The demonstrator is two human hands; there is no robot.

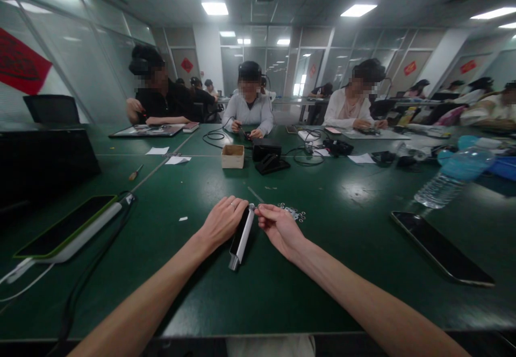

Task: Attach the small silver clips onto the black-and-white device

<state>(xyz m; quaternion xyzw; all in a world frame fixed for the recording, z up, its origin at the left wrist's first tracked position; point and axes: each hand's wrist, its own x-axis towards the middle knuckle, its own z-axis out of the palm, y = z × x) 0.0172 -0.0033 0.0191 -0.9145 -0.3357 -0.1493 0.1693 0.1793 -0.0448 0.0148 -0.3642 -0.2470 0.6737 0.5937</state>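
Note:
A slim black-and-white bar (pixel 243 233) with silver metal ends lies at a slant on the green table (pixel 201 292). My left hand (pixel 226 217) wraps over its left side near the far end, fingers bent round it. Close to that same end, my right hand (pixel 280 225) is closed in a pinch; whatever is between its fingertips is too small to name. Just beyond the right hand sits a small pile of metal washers and flat pieces (pixel 294 213). A thin strip (pixel 255 193) lies on the table ahead of both hands.
Left of me are a phone (pixel 68 225) with a white cable and a black cord. At right are another phone (pixel 441 247) and a water bottle (pixel 443 179). Farther ahead stand a small open box (pixel 233 157) and a black stand (pixel 272 163). Several people sit opposite.

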